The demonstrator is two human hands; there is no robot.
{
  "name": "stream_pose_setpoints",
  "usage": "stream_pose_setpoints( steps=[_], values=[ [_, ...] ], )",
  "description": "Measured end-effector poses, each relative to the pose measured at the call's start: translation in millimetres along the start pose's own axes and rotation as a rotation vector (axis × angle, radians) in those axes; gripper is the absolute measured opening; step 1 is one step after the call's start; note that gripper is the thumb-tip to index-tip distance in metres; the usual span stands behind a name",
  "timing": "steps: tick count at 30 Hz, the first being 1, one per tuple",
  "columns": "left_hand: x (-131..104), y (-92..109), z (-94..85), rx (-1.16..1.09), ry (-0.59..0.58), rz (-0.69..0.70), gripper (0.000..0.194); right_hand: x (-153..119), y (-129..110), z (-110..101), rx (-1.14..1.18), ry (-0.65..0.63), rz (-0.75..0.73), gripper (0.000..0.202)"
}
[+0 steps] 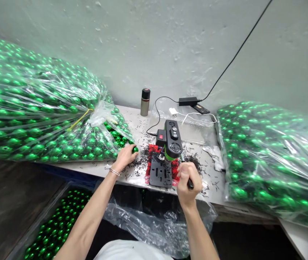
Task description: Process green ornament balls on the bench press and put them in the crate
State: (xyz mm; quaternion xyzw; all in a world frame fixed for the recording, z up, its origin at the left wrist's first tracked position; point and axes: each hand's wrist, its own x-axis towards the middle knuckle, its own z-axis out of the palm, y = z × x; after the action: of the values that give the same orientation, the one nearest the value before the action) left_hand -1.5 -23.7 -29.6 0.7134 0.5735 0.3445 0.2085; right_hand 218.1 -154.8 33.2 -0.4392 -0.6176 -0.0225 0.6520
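My left hand (127,156) is at the torn opening of the big clear bag of green balls (48,119), its fingers closed on a shiny green ball (135,149). My right hand (189,178) is wrapped round the black-tipped lever handle (190,184) of a small black bench machine (173,137). The machine stands between my hands on the table, with a black slotted base plate (160,173) over a red mat (174,167). Small black shavings lie around it.
Behind stand a flask (145,103) and a black power adapter (188,101) with cables. A second bag of green balls (273,155) is on the right, beside a white cloth (216,157). More balls (59,220) fill a container below left; clear plastic (154,224) hangs at the front edge.
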Motion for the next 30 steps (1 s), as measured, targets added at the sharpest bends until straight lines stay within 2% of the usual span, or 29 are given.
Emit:
stream_pose_setpoints(
  steps=[2,5,8,11,13,17,23,30],
  values=[
    [-8,5,-0.9,-0.121,-0.025,-0.041,0.032,0,0,0,-0.008,-0.003,-0.008,0.03],
    [-27,18,5.4,-0.565,-0.111,-0.183,0.045,0,0,0,-0.018,-0.003,0.0,0.029],
    [-48,33,22.8,-0.934,-0.208,-0.352,0.048,2,-1,-2,-0.018,-0.006,0.009,0.03],
    [-61,44,45.2,-1.049,-0.253,-0.447,0.047,6,-2,-3,-0.018,-0.027,0.027,0.03],
    [-64,49,59.2,-1.034,-0.24,-0.438,0.046,9,-4,-4,-0.021,-0.036,0.037,0.029],
    [-65,53,79.6,-0.85,-0.165,-0.28,0.036,12,-6,-5,-0.035,-0.047,0.02,0.029],
    [-77,54,90.8,-0.422,-0.075,-0.041,0.033,9,-6,-6,-0.048,-0.064,-0.013,0.025],
    [-80,47,100.5,-0.306,-0.031,-0.041,0.034,7,-3,-6,-0.045,-0.069,-0.03,0.026]
  ],
)
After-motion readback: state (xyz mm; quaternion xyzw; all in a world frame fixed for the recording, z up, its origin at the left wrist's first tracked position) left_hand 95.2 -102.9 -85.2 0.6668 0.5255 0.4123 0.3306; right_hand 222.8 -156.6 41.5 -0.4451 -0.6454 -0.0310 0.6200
